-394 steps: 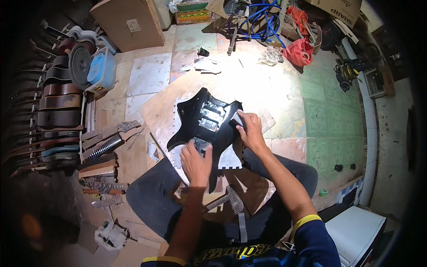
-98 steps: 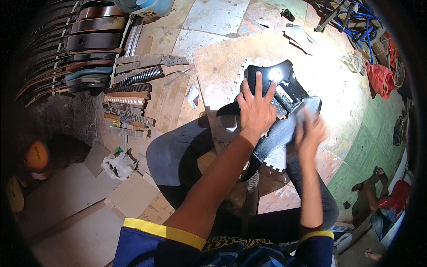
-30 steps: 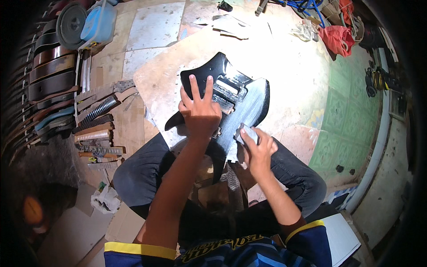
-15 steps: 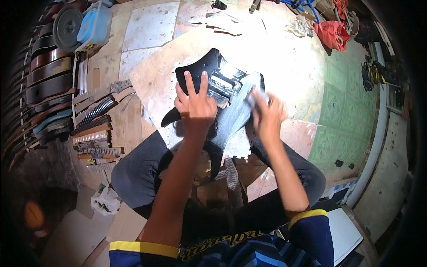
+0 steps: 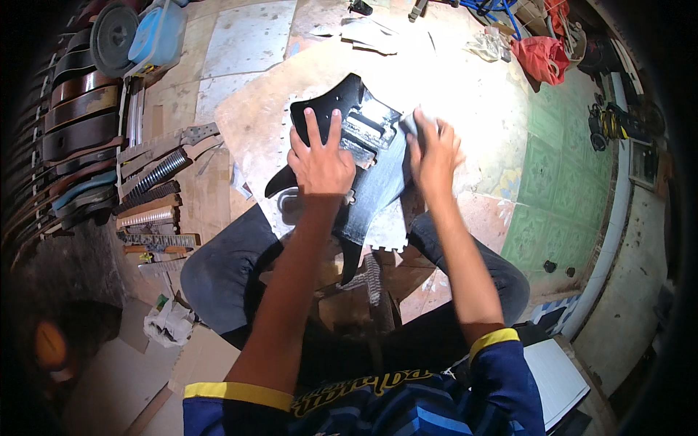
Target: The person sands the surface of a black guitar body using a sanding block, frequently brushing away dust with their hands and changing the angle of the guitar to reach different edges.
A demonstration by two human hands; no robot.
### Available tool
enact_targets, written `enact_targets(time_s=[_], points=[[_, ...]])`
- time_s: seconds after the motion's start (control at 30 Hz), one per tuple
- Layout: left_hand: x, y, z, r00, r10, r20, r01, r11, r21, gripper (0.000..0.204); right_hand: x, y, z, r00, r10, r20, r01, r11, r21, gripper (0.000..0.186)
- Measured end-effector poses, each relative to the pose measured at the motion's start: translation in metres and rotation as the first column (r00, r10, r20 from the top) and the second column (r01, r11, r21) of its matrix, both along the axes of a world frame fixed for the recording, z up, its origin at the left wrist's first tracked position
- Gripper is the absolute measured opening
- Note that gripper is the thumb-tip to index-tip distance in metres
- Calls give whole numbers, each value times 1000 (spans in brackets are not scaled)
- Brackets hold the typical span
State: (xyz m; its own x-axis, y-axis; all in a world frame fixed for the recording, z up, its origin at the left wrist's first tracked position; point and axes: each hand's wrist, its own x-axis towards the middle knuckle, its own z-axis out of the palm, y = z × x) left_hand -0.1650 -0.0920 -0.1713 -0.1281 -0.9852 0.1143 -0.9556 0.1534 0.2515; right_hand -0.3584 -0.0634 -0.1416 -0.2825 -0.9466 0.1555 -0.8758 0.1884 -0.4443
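A black electric guitar body (image 5: 378,174) with pointed horns and rectangular cut-outs lies on a pale board between my knees. A dull grey dusty band runs down its right part. My left hand (image 5: 320,163) rests flat on the body's left side, two fingers stretched forward toward the far horn. At the far right edge of the body, my right hand (image 5: 436,156) is closed around a grey piece of sandpaper (image 5: 411,123). Its fingers partly cover the sandpaper, so I cannot tell whether a block backs it.
Several guitar necks (image 5: 163,171) lie on the floor at left, beside a rack of guitar bodies (image 5: 83,109). A blue container (image 5: 156,36) stands at the far left. A red bag (image 5: 542,59) sits at the far right, near green tiles (image 5: 552,174). Strong light washes out the floor ahead.
My right hand has moved the sandpaper away from me, toward the body's far right edge. The guitar body has shifted slightly under my left hand, which stays flat on it.
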Motion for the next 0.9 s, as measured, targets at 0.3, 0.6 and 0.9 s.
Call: enact_targets(time_s=[0.3,0.6,0.9], points=[[3,-4,3,1000,0,-9,0,1000,7,72,7,7,0,997,45,-58,-40,996,83,49],[8,-2,4,1000,19,-12,-18,999,49,72,49,92,3,940,334,73,-342,920,191,53],[8,-5,5,1000,-3,-13,3,1000,27,69,63,94,-12,981,187,41,-190,979,80,48]])
